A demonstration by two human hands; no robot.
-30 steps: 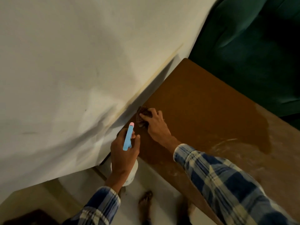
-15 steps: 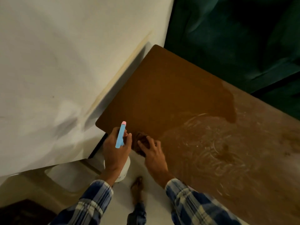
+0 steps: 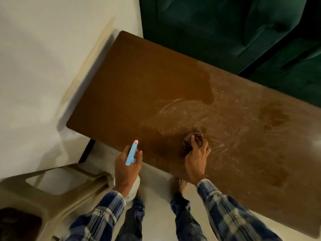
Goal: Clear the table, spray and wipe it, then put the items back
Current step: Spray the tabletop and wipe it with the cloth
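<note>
A brown wooden table fills the middle of the view, bare, with wet swirl marks across its right half. My right hand presses a small dark checked cloth onto the tabletop near the front edge. My left hand grips a spray bottle with a light blue head and pink nozzle tip, held just off the table's front edge. The bottle's white body shows below my hand.
A white wall runs along the table's left end. A dark green sofa stands behind the table. A beige plastic stool sits on the pale floor at lower left. My legs and bare feet are below the table's front edge.
My right hand has slid the cloth rightward from the table's left corner toward the middle of the front edge. The camera view has swung right. The left hand still holds the bottle.
</note>
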